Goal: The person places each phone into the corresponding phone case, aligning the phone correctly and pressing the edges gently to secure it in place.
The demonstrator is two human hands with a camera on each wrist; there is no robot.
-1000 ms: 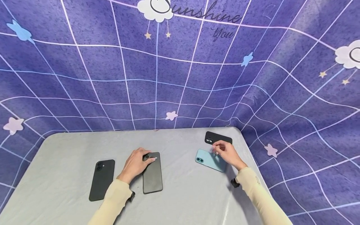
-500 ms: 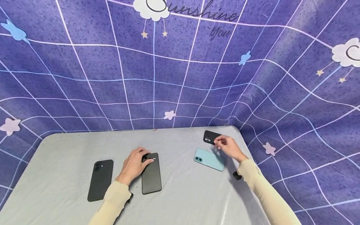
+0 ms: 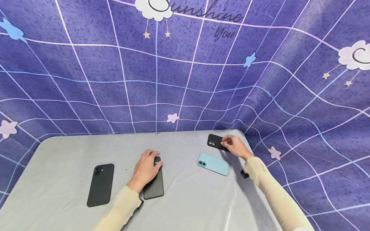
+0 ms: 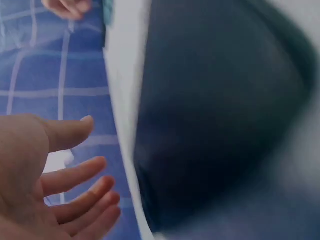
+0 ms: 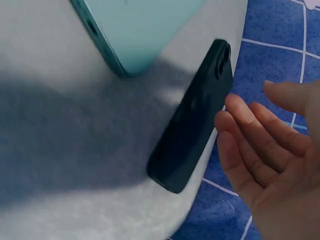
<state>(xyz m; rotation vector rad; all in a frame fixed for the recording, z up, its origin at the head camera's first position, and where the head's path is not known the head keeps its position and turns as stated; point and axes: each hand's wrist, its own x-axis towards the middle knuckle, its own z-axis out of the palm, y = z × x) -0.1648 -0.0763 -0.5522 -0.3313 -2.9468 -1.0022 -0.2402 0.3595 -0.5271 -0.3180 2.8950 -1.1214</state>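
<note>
My left hand [image 3: 146, 168] hovers over a dark grey phone [image 3: 154, 186], covering part of its upper end. In the left wrist view its fingers [image 4: 80, 205] are spread and apart from the dark, blurred phone [image 4: 215, 110]. My right hand [image 3: 235, 146] is at a black phone case [image 3: 215, 142] with camera cutouts, at the back right. The right wrist view has its fingers [image 5: 250, 155] loosely bent beside the case [image 5: 192, 120], thumb apart, nothing between them. Nearer lies a light teal phone [image 3: 213, 164], camera side up.
Another black phone [image 3: 100, 185] lies left of my left arm. All rest on a table with a pale grey cloth [image 3: 185, 205]. A purple gridded curtain [image 3: 144, 80] rises behind the table and along its right side.
My left hand has lifted its fingers from the dark grey phone and shifted right. My right hand has moved from over the teal phone to the black phone case.
</note>
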